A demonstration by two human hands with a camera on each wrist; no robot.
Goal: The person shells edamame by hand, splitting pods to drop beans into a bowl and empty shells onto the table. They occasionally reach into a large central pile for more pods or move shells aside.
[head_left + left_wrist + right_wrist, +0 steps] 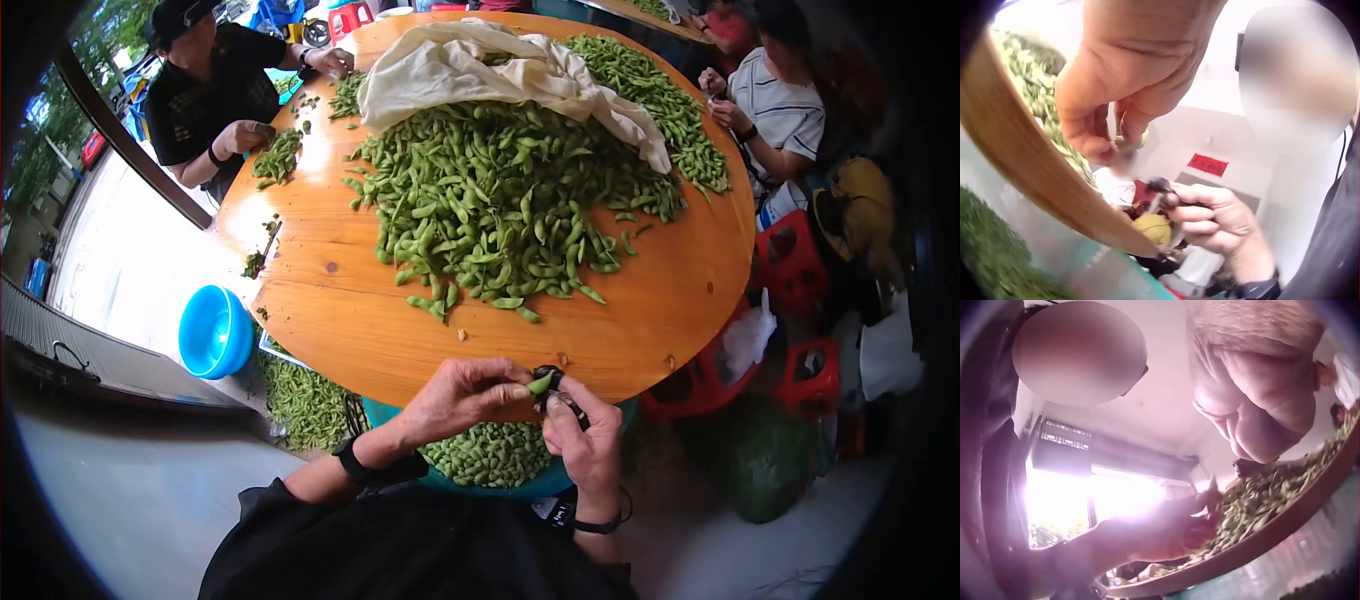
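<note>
Over the table's near edge, my left hand (462,398) pinches a green soybean pod (540,384) between thumb and fingertips. Close beside it, my right hand (588,440) grips a small black tool (572,408) with a loop like a scissor handle; its working end is right at the pod and partly hidden by the fingers. The left wrist view shows the right hand's curled fingers with the black tool (1159,185) at their tips. Below both hands, a teal tub (510,490) holds many pods. A big heap of soybean pods (490,200) covers the table's middle.
The round wooden table (340,340) carries a cream cloth (480,60) over the heap. A blue basin (215,332) and more pods (305,400) are on the floor at left. Red stools (790,260) stand at right. Two people sit across the table, hands among pods.
</note>
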